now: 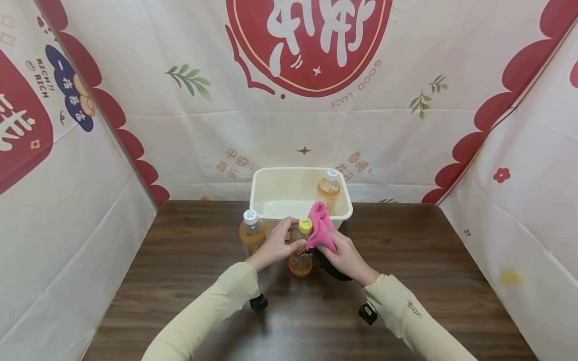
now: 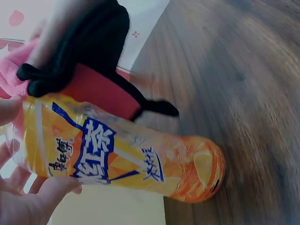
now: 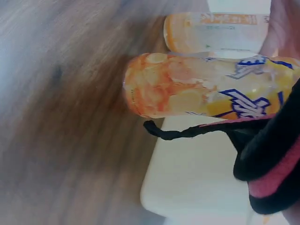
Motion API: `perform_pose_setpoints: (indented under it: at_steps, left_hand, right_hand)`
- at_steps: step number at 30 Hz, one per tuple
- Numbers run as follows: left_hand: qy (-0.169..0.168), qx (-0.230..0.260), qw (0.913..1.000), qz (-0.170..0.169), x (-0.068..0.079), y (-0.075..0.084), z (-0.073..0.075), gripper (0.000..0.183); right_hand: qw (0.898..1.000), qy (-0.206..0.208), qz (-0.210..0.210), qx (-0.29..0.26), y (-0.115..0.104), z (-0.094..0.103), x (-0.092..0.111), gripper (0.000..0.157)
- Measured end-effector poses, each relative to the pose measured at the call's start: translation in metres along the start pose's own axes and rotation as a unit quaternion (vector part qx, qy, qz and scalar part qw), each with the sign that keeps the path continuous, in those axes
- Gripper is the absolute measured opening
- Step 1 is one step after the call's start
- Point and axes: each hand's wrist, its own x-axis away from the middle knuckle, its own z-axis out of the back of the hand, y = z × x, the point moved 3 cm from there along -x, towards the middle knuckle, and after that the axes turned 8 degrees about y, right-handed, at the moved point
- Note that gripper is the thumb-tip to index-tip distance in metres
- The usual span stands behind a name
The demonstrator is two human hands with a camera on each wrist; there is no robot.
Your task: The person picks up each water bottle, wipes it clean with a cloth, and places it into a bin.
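Note:
My left hand (image 1: 279, 244) grips the upper part of a yellow-capped tea bottle (image 1: 300, 264), thumb and fingers on either side of it. Its yellow and orange label (image 2: 96, 150) with blue characters shows in the left wrist view. On the bottle's right side, my right hand (image 1: 345, 254) holds a cloth (image 1: 320, 225), pink on one face and black on the other, close against the bottle. The cloth's black edge hangs down beside the label (image 3: 248, 101) in the right wrist view. Part of the right fingers is hidden by the cloth.
Behind the hands, a cream plastic basin (image 1: 254, 193) stands against the printed curtain (image 1: 271, 130). One white-capped bottle (image 1: 328, 189) is inside it at the right. Another white-capped bottle (image 1: 252, 235) stands on the dark wooden table (image 1: 194, 281), left of the basin's front.

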Motion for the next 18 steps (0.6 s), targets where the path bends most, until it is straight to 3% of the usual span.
perform_pose_setpoints:
  at_steps: [7,14,18]
  left_hand:
    - [-0.004,-0.006,0.9998,0.016,0.001,-0.003,0.0,0.042]
    - [-0.008,0.0,0.9996,0.029,0.002,-0.004,-0.002,0.042]
    - [-0.015,0.005,0.9994,0.032,-0.001,-0.003,-0.003,0.042]
  right_hand:
    - [0.999,0.003,-0.038,-0.026,0.019,-0.024,0.031,0.032]
    - [0.993,-0.089,-0.072,0.011,0.05,-0.053,0.068,0.017]
    - [0.991,-0.107,-0.071,0.039,0.062,-0.057,0.076,0.017]
